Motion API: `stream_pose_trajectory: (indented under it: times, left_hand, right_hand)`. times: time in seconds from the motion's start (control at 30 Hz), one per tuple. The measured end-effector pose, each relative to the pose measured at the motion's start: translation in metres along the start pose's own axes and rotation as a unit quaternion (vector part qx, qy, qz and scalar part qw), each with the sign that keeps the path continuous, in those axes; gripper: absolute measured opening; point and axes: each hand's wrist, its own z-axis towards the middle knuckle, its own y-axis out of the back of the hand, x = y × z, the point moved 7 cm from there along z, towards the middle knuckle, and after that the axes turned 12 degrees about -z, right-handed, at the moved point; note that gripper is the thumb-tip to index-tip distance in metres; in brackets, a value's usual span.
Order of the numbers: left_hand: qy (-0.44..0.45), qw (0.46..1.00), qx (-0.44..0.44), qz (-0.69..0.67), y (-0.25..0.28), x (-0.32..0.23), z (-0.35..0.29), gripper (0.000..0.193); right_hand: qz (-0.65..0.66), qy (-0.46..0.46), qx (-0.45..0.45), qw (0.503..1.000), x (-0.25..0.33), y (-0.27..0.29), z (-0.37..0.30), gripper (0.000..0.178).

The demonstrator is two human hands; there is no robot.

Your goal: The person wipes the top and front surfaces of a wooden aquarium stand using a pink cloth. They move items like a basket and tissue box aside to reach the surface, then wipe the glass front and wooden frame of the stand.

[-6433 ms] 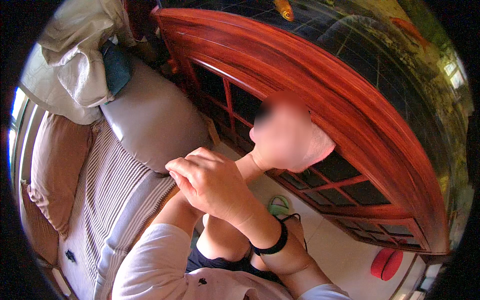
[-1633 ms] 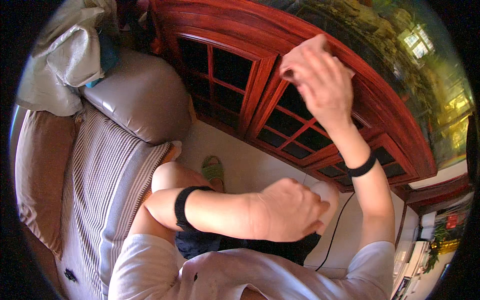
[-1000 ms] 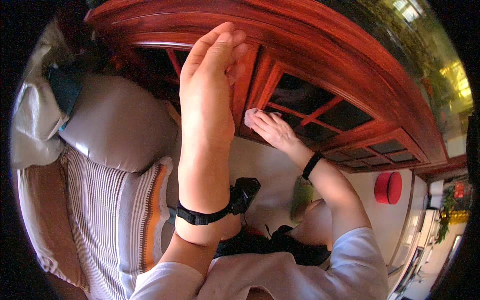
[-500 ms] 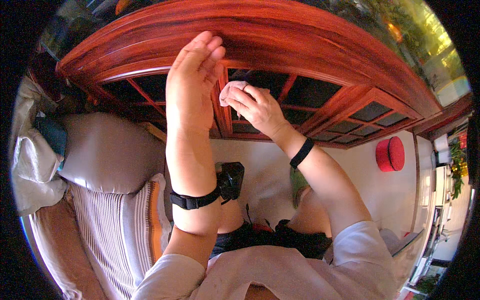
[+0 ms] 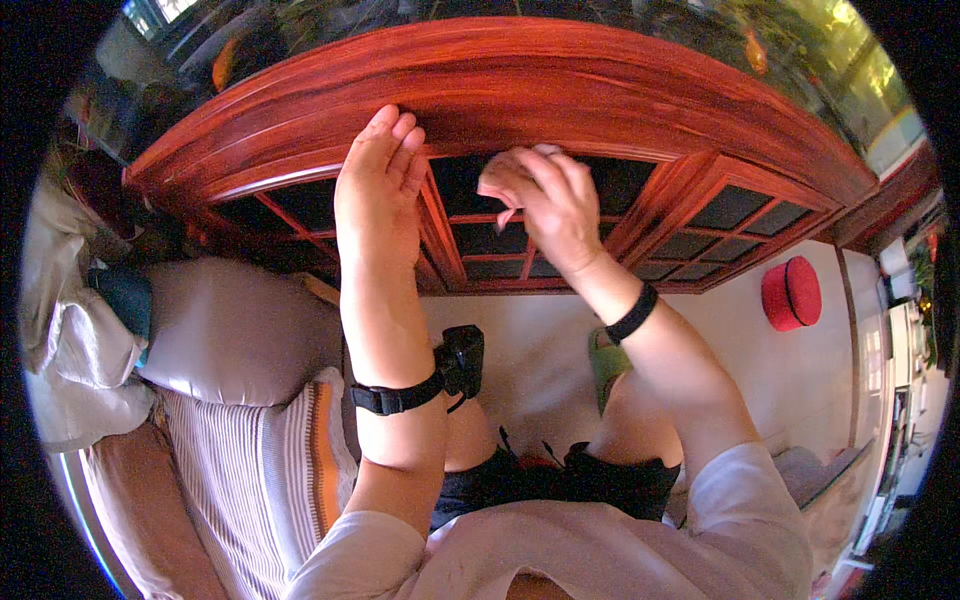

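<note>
A pinkish cloth [image 5: 498, 188] is bunched in my right hand [image 5: 562, 205], its loose corner hanging below the fingers. The hand is in front of the glass-paned doors of a glossy red-brown wooden cabinet [image 5: 520, 85], just under its thick upper rail. Whether the cloth touches the wood or glass I cannot tell. To the left, my left hand [image 5: 380, 185] is raised with its fingers stretched out and nothing in it. Its fingertips overlap the cabinet's rail in view; contact is unclear.
Above the cabinet is a fish tank with orange fish [image 5: 755, 52]. On the left stands a sofa with a grey cushion [image 5: 240, 330] and a striped cover [image 5: 240, 460]. A round red box-like object [image 5: 791, 293] is on the pale floor [image 5: 730, 370] at right. A black device [image 5: 460, 362] is strapped to my left forearm.
My right hand has moved right along the cabinet with the cloth and turned at the wrist. The left hand stays raised, slightly lower in view. The whole view has shifted a little.
</note>
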Motion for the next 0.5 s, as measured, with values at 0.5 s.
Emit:
stream_pose_trajectory:
  times: [0.5]
  left_hand:
    - [-0.027, 0.995, -0.033, -0.093, 0.012, 0.005, 0.008, 0.039]
  right_hand:
    - [0.029, 0.048, 0.059, 0.997, -0.003, 0.002, 0.001, 0.051]
